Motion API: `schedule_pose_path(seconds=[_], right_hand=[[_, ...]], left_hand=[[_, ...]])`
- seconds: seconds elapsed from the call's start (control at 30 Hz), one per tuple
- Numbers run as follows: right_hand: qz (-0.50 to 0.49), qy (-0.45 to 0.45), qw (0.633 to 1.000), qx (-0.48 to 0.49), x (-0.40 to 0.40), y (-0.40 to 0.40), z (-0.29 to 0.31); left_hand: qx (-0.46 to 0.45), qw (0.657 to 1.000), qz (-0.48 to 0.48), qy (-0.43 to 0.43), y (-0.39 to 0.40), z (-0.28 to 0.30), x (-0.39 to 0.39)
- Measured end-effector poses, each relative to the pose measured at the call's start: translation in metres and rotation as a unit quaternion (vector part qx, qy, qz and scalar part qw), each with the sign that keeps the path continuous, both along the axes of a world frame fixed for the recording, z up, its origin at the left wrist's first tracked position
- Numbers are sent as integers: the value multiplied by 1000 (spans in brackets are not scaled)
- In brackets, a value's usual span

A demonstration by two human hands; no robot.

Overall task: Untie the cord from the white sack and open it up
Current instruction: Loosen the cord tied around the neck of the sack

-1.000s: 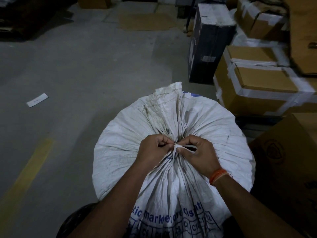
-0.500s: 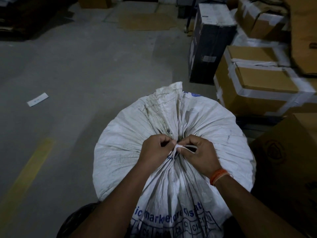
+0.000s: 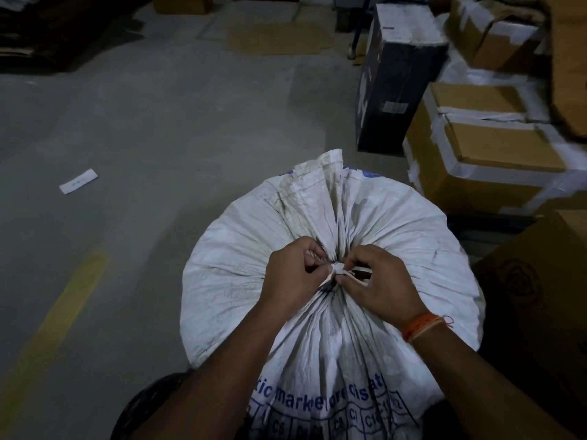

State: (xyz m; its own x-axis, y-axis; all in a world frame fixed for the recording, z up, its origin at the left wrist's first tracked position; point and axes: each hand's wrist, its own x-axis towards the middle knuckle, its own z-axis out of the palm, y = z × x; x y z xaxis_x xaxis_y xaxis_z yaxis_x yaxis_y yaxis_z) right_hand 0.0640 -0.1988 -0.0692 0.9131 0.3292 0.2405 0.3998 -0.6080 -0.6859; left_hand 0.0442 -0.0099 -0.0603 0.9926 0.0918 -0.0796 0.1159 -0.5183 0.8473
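A full white woven sack [image 3: 241, 268] with blue print stands upright in front of me, its mouth gathered into a tied neck with the frayed top fanning away from me. A flat white cord [image 3: 339, 268] is knotted around the neck. My left hand [image 3: 293, 276] pinches the cord on the knot's left side. My right hand [image 3: 382, 284] pinches the knot from the right, and a loop of cord passes under its fingers. The neck stays bunched shut.
Taped cardboard boxes [image 3: 489, 160] are stacked to the right, with a black box [image 3: 394, 90] behind them and a brown carton [image 3: 546, 300] close at the right. Grey concrete floor spreads left, with a yellow line [image 3: 57, 315], a paper slip [image 3: 78, 181] and a flat cardboard sheet [image 3: 279, 38].
Both hands have stayed at the knot, fingers working slightly; the left fingers have opened a little and the cord's knot shows more between the hands. The sack has not moved.
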Motion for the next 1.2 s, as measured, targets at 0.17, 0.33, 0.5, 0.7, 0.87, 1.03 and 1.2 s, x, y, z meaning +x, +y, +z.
schedule_pose_path(seconds=[0.17,0.33,0.5,0.7,0.87,1.03,1.2], right_hand=[[76,8,997,-30,-3,-18,9],[135,51,980,-138,-2,-62,14],[0,11,999,-49,-3,-37,19],[-8,4,998,-59,-4,-22,8],[-41,12,999,-29,-4,-19,7],[-47,26,999,4,-8,-15,4],[-50,47,997,32,-7,-14,2]], left_hand=[[32,999,-17,2,7,-2,1],[21,999,-27,11,5,-2,1],[10,999,-43,-2,-1,-5,-1],[-66,998,-23,5,-4,-4,-10],[-131,990,-40,19,-4,-5,-14],[-101,994,-27,-33,-6,-12,-18],[-84,994,-22,-67,-8,-25,-16]])
